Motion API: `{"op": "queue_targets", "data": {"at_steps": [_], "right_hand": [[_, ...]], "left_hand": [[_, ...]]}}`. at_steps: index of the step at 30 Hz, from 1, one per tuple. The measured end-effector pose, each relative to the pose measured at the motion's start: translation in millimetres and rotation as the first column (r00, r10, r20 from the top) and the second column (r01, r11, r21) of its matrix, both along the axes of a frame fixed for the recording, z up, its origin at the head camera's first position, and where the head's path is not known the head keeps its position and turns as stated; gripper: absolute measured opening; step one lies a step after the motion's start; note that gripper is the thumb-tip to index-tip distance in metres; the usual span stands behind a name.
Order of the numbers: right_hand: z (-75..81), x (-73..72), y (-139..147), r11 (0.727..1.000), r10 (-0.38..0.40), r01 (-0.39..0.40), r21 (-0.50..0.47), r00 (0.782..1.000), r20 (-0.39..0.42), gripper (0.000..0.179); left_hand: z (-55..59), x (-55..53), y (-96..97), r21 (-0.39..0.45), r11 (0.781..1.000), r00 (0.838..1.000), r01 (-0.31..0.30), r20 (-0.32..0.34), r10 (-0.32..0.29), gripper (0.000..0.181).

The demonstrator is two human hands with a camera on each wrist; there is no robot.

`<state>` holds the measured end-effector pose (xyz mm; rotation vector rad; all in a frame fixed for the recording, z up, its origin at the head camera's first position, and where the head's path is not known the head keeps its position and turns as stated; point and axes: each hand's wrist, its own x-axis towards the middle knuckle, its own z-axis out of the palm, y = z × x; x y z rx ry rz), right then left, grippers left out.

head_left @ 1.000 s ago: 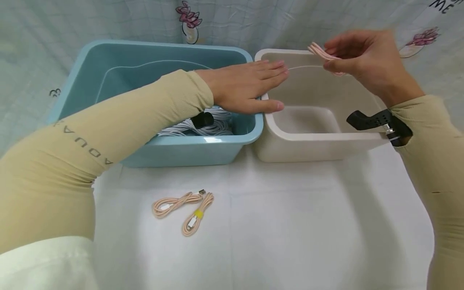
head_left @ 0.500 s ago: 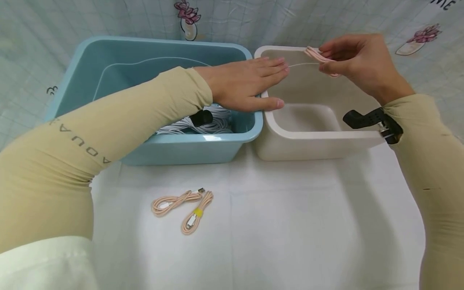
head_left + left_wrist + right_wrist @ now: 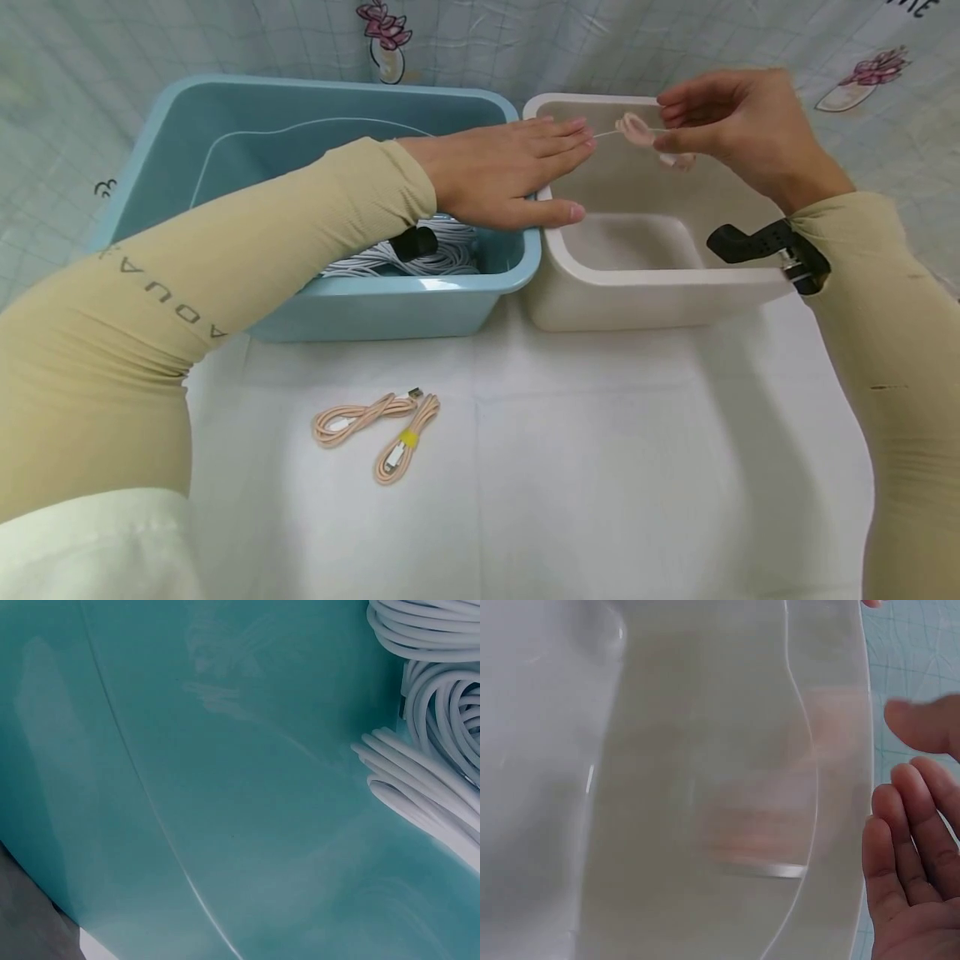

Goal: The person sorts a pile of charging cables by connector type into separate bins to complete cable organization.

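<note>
In the head view my right hand (image 3: 738, 129) is over the back right of the cream bin (image 3: 660, 279), thumb and fingers apart. A pinkish coiled cable (image 3: 636, 130) drops just below its fingertips, blurred, inside the bin. The right wrist view catches the same falling cable (image 3: 757, 840) as a smear before the bin wall, with the parted fingers (image 3: 885, 859) at the right. My left hand (image 3: 513, 171) lies flat with straight fingers across the adjoining rims of the blue bin (image 3: 420, 286) and cream bin. Two peach braided cables, one loose (image 3: 367, 419) and one yellow-banded (image 3: 405, 442), lie on the white cloth.
Bundled white cables (image 3: 450, 250) fill the blue bin's near right part, beneath my left forearm; the left wrist view shows these coils (image 3: 431, 772) close up. A patterned curtain (image 3: 300, 42) hangs behind both bins. White cloth (image 3: 600, 467) covers the table in front.
My right hand has let go of the pinkish cable, which now falls into the cream bin. The left hand stays on the rims, and the two cables on the cloth have not moved.
</note>
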<state>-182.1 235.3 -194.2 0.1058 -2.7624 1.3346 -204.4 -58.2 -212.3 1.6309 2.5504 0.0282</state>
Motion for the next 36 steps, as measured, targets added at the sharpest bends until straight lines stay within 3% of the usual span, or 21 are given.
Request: {"op": "queue_targets", "data": {"at_steps": [14,23,36], "right_hand": [[8.4,5.7,-1,1.000,0.009,-0.008,0.014,0.999,-0.040,0.046],[18.4,18.0,-9,0.999,0.019,-0.017,0.031,0.997,-0.078,0.044],[37.3,50.4,-45,0.986,0.164,-0.158,0.046,0.969,-0.187,0.037]], "left_hand": [[4.2,3.4,0.4,0.015,1.000,1.000,0.002,-0.015,-0.002,0.082],[3.8,4.3,1.8,0.012,1.000,1.000,0.003,-0.014,-0.003,0.084],[3.0,3.5,-1.2,0.004,1.000,1.000,0.001,0.002,-0.001,0.084]]}}
